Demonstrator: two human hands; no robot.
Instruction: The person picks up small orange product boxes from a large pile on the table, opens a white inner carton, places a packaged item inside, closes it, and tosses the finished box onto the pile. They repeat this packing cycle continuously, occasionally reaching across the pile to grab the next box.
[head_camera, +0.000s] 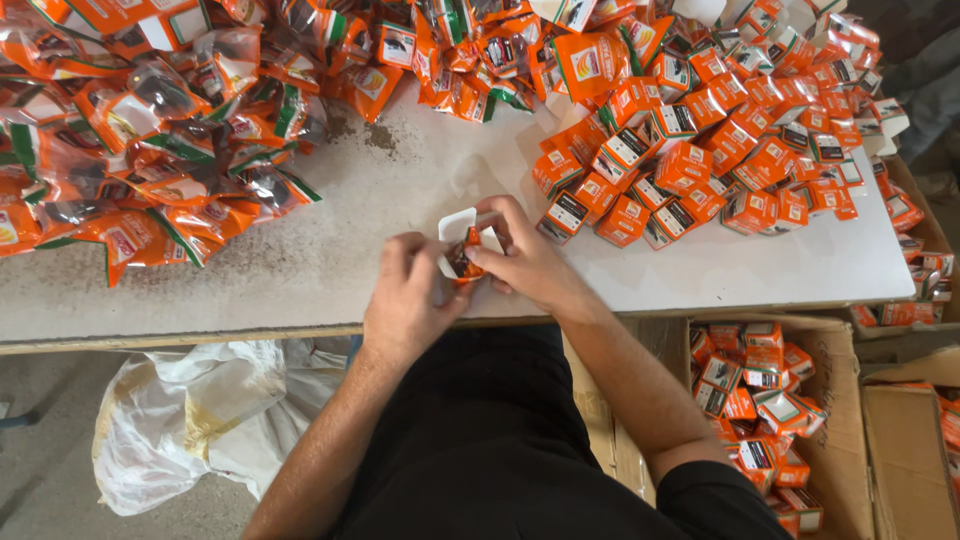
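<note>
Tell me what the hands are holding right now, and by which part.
Both hands hold one small orange box with open white flaps: the right hand grips its top and right side, the left hand its lower left. The exact finger contact is hidden.

a packing workshop, a big pale worktable (330, 250) heaped with shiny orange packets (150, 130), lots of small orange boxes (700, 150) piled beside them, brown cardboard cartons (840, 400) full of boxes, bare floor with a white sack (190, 420)
</note>
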